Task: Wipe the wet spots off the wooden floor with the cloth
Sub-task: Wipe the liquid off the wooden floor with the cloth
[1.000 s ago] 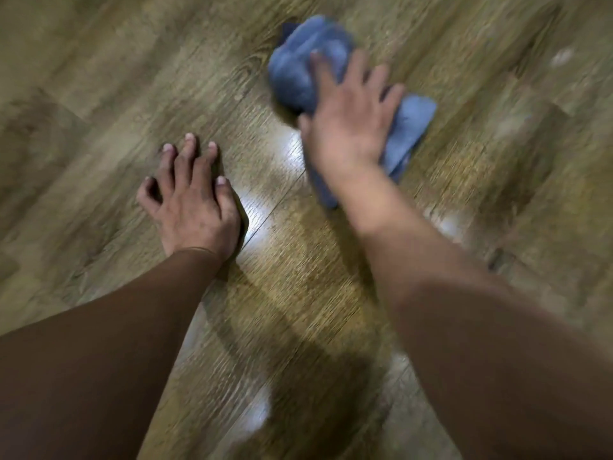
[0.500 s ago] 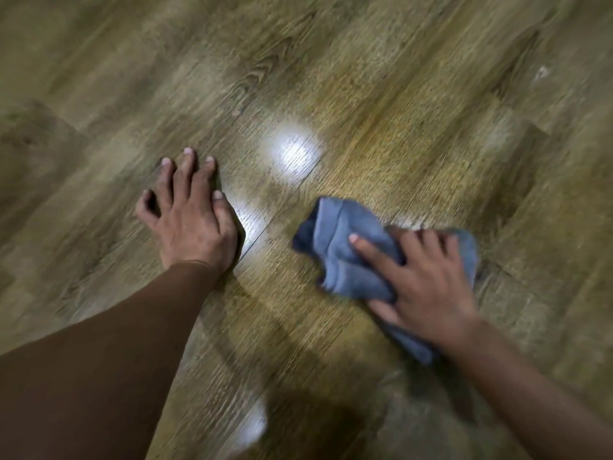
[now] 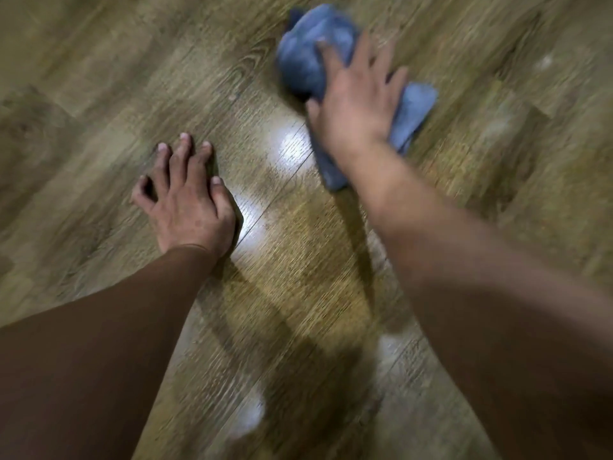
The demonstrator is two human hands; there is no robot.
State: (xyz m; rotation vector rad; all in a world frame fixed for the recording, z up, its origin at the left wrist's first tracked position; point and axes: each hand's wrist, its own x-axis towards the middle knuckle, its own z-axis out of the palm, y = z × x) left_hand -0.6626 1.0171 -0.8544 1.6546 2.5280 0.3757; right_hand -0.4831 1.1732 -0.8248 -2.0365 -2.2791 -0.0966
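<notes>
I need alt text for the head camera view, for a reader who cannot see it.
A person's right hand presses a crumpled blue cloth onto a wooden floor, blurred by motion. The left hand rests flat on the floor nearer the camera. Bright reflections shine on the boards between the arms.

The wooden floor (image 3: 99, 78) fills everything in sight: brown planks with a dark, streaky grain, running on a slant from the near left to the far right. Thin seams (image 3: 282, 190) mark where the boards meet. Overhead light bounces off the glossy finish in bright white patches, one near the middle (image 3: 290, 147), a smaller one just nearer (image 3: 247, 227) and another toward the near edge (image 3: 248, 416). A dark shadow (image 3: 315, 360) lies across the near boards. At the far right the planks look paler, with a small whitish mark (image 3: 544, 61), too blurred to identify.
</notes>
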